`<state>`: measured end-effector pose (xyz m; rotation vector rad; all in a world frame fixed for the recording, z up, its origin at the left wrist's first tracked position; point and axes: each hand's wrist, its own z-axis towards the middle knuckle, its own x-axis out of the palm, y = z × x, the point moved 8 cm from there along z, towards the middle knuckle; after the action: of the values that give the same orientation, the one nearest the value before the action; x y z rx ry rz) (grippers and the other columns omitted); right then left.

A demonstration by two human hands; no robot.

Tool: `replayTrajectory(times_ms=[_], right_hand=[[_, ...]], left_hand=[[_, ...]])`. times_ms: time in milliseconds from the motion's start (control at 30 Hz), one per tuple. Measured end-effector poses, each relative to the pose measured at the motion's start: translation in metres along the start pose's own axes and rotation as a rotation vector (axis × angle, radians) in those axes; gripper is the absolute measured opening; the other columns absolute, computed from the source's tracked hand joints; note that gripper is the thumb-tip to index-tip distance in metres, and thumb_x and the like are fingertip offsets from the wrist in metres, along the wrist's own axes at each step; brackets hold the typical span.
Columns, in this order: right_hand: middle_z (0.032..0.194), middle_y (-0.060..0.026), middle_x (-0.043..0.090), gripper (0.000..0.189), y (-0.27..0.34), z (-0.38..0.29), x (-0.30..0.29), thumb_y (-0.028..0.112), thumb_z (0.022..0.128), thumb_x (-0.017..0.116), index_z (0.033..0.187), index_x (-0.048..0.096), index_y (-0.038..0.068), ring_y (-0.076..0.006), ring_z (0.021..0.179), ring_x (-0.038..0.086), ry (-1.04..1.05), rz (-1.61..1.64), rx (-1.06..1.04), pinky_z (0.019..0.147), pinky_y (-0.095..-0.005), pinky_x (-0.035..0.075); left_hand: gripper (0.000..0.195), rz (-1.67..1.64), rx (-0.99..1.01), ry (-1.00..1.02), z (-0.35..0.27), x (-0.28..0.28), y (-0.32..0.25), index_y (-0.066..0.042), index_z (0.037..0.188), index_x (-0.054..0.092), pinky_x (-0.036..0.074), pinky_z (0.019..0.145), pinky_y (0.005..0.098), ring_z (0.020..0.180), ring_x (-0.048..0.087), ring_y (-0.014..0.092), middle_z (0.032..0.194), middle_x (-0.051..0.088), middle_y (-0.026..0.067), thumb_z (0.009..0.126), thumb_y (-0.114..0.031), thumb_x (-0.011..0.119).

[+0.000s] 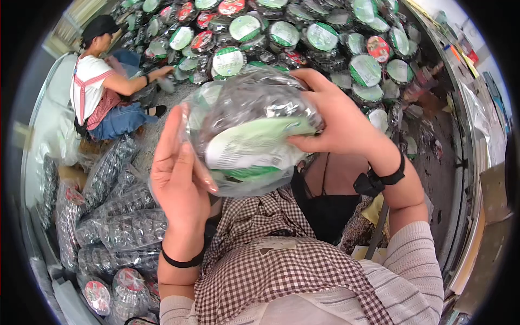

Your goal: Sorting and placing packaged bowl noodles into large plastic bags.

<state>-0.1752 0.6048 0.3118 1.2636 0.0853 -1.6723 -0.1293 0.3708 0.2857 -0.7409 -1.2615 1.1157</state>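
Observation:
Between my hands, above my lap, is a clear plastic bag (260, 187) with a dark round package (252, 95) partly inside it. The package is tilted, and its white and green label (252, 146) faces me. My left hand (178, 178) holds the bag's left side, fingers pointing up along the film. My right hand (337, 109) grips the package at its right edge, thumb below and fingers over the top. Motion blurs the label, and the far side of the package is hidden.
A large heap of similar round packages (229, 61) with green or red labels rises in front. Filled clear bags (130, 227) lie stacked at my left. Another person (95, 81) sits at the far left, one hand reaching to the heap. Cardboard (493, 195) stands at the right.

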Motion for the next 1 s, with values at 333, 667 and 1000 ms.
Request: replayTrajectory(times_ms=[333,667,1000], right_hand=[[0.11,-0.0167,0.064,0.03,-0.002,0.019,0.14,0.022,0.071,0.076,0.096,0.076,0.006,-0.033,0.104,0.061,0.904,-0.155,-0.187,0.086,-0.0452,0.049],[0.119,-0.0217,0.063,0.07,-0.367,-0.111,-0.045,0.029,0.075,0.084,0.131,0.053,0.0,-0.0317,0.114,0.06,-0.43,-0.24,0.792,0.094,-0.0425,0.05],[0.138,-0.0236,0.048,0.097,-0.558,-0.132,-0.075,0.026,0.066,0.084,0.149,0.033,0.018,-0.0403,0.121,0.053,-0.389,-1.091,0.75,0.096,-0.0494,0.047]], left_hand=[[0.059,0.104,-0.067,0.084,-0.036,0.053,-0.013,0.007,0.15,0.027,0.052,0.079,0.0189,0.116,0.06,0.017,0.153,0.036,0.0236,0.093,0.006,0.041],[0.047,0.246,0.203,0.062,-0.01,-0.09,-0.084,-0.001,0.135,0.046,0.043,0.044,0.0214,0.056,0.05,0.012,0.119,0.061,0.0153,0.09,-0.001,0.061],[0.056,0.055,0.01,-0.135,0.06,-0.067,-0.047,-0.003,0.14,0.049,0.039,0.045,0.0211,0.058,0.05,0.009,0.126,0.059,0.0161,0.089,-0.009,0.069]])
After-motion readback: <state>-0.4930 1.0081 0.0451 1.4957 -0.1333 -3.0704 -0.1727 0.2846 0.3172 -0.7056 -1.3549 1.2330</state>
